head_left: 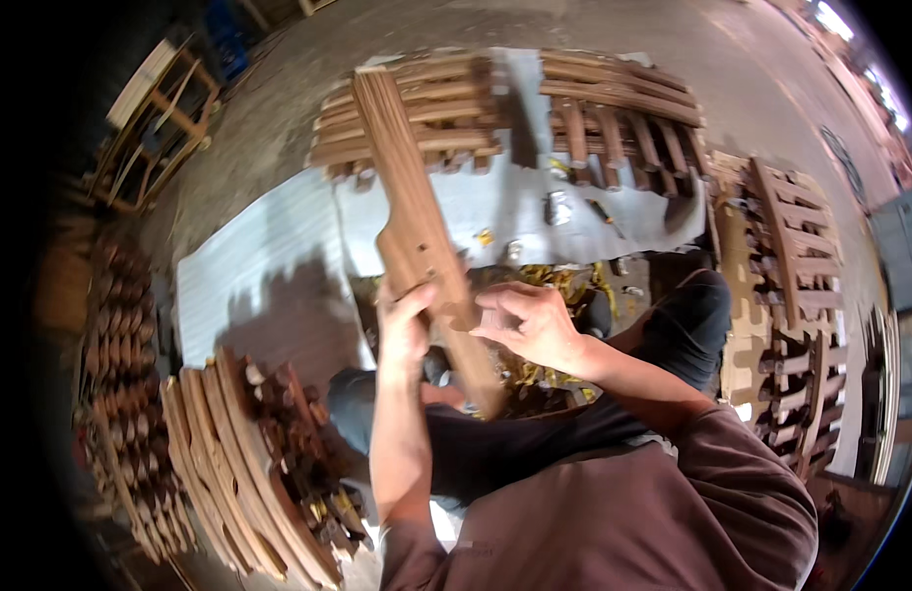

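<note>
A long brown wooden furniture part (402, 167), shaped with a wider middle and a few dark holes, slants up and away in front of me. My left hand (407, 313) is closed around its middle, below the holes. At its right edge, my right hand (535, 320) pinches a small flat pinkish-brown piece (495, 320) that looks like folded sandpaper, pressed close to the wood. The near end of the part is blurred and hangs over my lap.
Stacks of wooden parts stand at the far left (407, 118), far right (623, 94), near left (229, 463) and right side (796, 236). A white sheet (269, 236) covers the floor ahead. Yellowish scraps (564, 286) and a small tool (606, 217) lie near my legs.
</note>
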A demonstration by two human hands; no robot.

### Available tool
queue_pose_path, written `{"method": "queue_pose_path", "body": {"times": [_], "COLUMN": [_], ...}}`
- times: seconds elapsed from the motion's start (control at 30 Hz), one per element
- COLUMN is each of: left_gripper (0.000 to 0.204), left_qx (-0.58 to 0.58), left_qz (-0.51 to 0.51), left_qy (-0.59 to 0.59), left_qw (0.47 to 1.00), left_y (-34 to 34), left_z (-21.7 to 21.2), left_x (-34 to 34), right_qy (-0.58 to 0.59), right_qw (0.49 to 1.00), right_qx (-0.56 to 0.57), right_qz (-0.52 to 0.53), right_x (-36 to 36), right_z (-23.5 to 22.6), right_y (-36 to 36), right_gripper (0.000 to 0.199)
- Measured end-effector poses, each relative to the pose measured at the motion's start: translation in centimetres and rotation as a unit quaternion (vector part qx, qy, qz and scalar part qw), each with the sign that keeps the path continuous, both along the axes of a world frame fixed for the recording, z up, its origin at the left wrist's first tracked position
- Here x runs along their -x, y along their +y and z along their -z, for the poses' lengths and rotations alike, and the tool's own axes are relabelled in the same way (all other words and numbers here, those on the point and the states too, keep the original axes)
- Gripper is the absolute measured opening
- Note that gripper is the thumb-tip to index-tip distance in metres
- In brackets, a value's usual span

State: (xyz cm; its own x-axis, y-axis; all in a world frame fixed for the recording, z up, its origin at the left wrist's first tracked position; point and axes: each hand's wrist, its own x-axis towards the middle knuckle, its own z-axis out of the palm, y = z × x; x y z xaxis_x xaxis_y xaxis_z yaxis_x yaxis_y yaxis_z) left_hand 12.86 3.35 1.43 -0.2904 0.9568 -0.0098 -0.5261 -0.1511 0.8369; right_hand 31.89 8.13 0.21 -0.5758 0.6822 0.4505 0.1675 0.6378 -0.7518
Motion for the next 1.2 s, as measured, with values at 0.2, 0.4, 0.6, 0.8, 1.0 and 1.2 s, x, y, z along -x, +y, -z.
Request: {"method": "queue_pose_path", "body": {"times": [0.2,0.4,0.6,0.8,1.0,1.2], "left_gripper": [0.070,0.074,0.073,0.076,0.040,0.031], "left_qx": [0.127,0.192,0.160,0.064,0.285,0.315], "left_qz": [0.170,0.306,0.345,0.187,0.121,0.106], "left_qy": [-0.118,-0.108,-0.167,-0.322,-0.150,-0.123], "left_qw": [0.970,0.926,0.910,0.926,0.939,0.935], "left_y": [-0.9,-1.5,-0.2,3.5,3.7,4.4], "left_z": [0.6,0.8,0.2,3.7,7.4,8.4], "left_x": [0.5,-2.1,-3.1,-4.0,-1.2,-1.9], "right_qy": [-0.126,-0.220,-0.244,-0.184,-0.262,-0.335], "right_qw": [0.948,0.929,0.927,0.941,0.923,0.885], "right_qx": [-0.293,-0.261,-0.253,-0.281,-0.171,-0.141], "right_qz": [-0.005,-0.143,-0.135,0.038,0.222,0.291], "right_x": [-4.2,-8.1,-10.3,-13.4,-18.9,-23.9], "right_z": [-4.9,-5.1,-3.4,0.9,3.2,9.4], "right_y": [5.9,8.8,9.0,16.7,28.2,38.0], "right_gripper": [0.058,0.072,0.071,0.062,0.054,0.055]}}
